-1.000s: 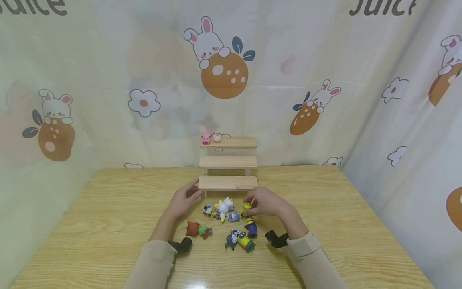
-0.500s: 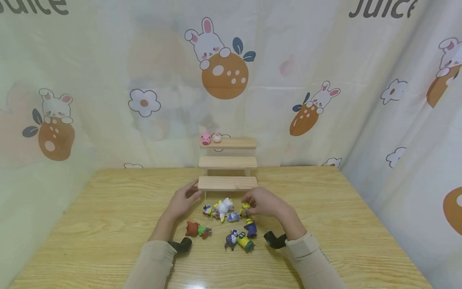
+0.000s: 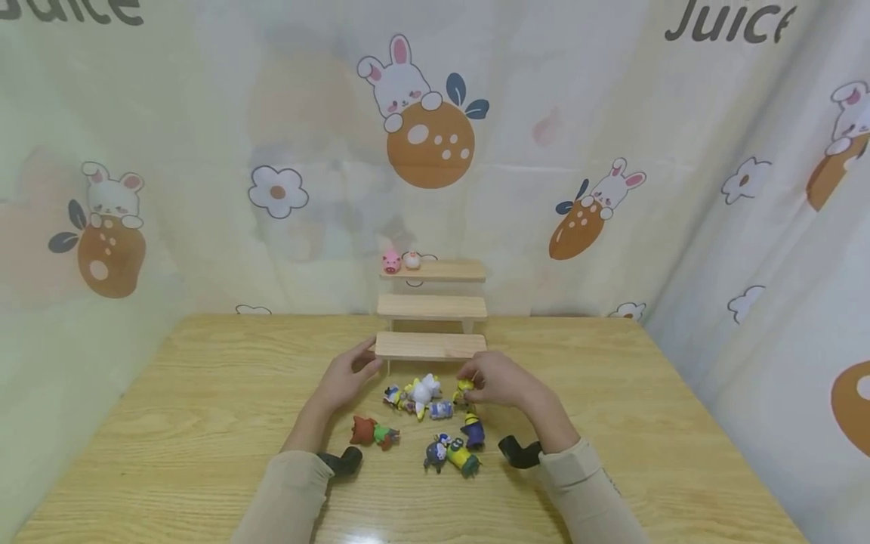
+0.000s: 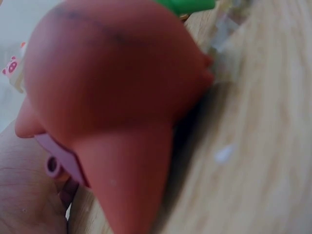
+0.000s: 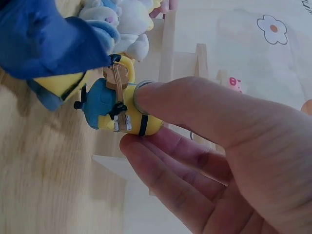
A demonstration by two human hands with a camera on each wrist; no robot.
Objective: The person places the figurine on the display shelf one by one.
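My right hand (image 3: 506, 378) pinches a small yellow minion figurine (image 5: 100, 105) between thumb and fingers, low over the table by the lower shelf's right front. The minion wears blue overalls, carries a brown guitar, and lies sideways in the right wrist view. My left hand (image 3: 343, 381) rests beside the left end of the wooden three-step display stand (image 3: 428, 345), fingertips at its lowest step and thumb apart from the fingers. Close before the left wrist camera, the red head of a figurine in green (image 4: 112, 73) covers most of that hand.
A pink pig (image 3: 391, 262) and a white chick-like figure (image 3: 411, 261) stand on the top step. Before the stand lie a white plush-like figure (image 3: 424, 389), a purple-caped minion (image 3: 473, 432), a green-and-yellow figure (image 3: 464, 459) and a dark grey one (image 3: 436, 455). A patterned curtain hangs behind.
The head view has shifted slightly. Both hands keep their places, the right one still pinching the minion figurine.
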